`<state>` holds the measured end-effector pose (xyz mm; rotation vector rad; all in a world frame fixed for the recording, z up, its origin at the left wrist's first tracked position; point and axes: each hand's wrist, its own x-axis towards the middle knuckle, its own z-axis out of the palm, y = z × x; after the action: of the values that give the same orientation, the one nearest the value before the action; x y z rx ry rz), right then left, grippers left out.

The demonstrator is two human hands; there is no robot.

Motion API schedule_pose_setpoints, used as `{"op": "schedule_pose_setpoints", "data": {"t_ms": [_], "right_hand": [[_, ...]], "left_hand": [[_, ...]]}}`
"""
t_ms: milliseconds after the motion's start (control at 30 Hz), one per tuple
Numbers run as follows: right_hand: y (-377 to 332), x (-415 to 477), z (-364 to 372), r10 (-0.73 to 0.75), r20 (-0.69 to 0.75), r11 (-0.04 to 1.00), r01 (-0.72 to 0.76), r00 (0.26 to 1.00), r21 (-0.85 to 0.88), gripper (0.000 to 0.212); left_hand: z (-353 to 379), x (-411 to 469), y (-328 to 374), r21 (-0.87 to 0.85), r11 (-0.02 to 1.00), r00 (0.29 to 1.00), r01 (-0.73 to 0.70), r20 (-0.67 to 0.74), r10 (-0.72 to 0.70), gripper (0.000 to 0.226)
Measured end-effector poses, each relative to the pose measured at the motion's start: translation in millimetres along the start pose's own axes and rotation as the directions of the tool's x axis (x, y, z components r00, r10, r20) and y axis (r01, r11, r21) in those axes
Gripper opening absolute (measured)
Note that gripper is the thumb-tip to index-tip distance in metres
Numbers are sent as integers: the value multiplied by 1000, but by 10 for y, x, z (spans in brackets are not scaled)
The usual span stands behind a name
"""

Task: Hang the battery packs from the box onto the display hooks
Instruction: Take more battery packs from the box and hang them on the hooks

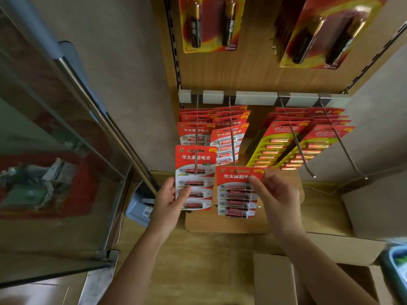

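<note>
Far to the left of the left hand stands a glass-fronted display cabinet with a metal frame, well apart from the work. The left hand grips the lower left edge of a red-and-white card battery pack with four small cells, thumb on the front and fingers behind. That grip keeps the card flat and facing outward. The first thin metal display hook runs down over the pack's face from the slot at its top, so this pack seems already threaded. It hangs near the hook's tip, in front of a row of like packs further back. Just to the right, the right hand pinches the upper right corner of a second red-and-white four-cell battery pack. It holds the pack high by the hanging slot, probably to steer the slot onto the tip of the second thin metal display hook, which meets the card's top edge. Whether the tip has passed through I cannot tell. Further right of that hand, long red-and-yellow battery cards fill two more hooks. Below the right hand sits an open brown cardboard box, its contents out of sight.
</note>
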<state>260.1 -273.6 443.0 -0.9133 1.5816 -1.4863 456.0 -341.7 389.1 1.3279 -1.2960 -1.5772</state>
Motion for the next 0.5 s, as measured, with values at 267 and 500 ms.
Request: {"op": "schedule_pose_setpoints", "data": {"t_ms": [267, 500], "right_hand": [[29, 560, 164, 70, -40, 993, -74, 997, -88, 11], [-4, 934, 236, 131, -62, 983, -138, 990, -124, 13]], "left_hand": [[84, 387, 129, 145, 989, 1000, -14, -18, 17, 22], [75, 759, 269, 215, 975, 998, 56, 1, -58, 24]]}}
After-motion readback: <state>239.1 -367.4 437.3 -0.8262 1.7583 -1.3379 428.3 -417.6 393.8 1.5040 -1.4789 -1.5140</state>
